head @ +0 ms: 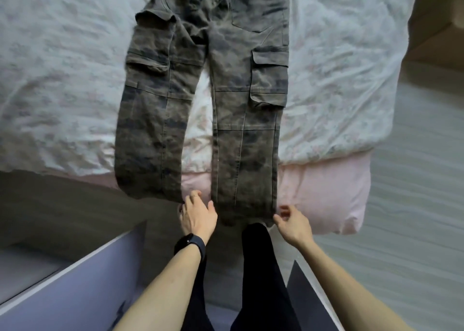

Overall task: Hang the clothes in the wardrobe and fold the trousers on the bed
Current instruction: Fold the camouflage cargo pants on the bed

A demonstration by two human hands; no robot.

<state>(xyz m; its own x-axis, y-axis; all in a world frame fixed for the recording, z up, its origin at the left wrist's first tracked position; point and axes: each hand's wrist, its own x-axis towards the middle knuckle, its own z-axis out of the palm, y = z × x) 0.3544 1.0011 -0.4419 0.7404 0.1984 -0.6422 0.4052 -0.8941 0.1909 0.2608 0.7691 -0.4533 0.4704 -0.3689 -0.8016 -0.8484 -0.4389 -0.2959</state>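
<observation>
At the bottom of the frame two bare forearms reach forward, with the person's black-clad legs between them. The left hand, with a black band on the wrist, is in the gap between the two trouser legs. Its fingers are relaxed and a little spread, holding nothing, with the fingertips just beside the hem of the leg at frame left. The right hand is at the outer corner of the other hem, with a narrow gap between thumb and fingers. It is blurred, so I cannot tell if it touches the cloth. The trousers lie flat with legs apart on the duvet. The waist is at the top edge of the frame, and both hems hang over the near bed edge and the pink sheet. A pale panel stands close at lower left, and open floor is at the right.
</observation>
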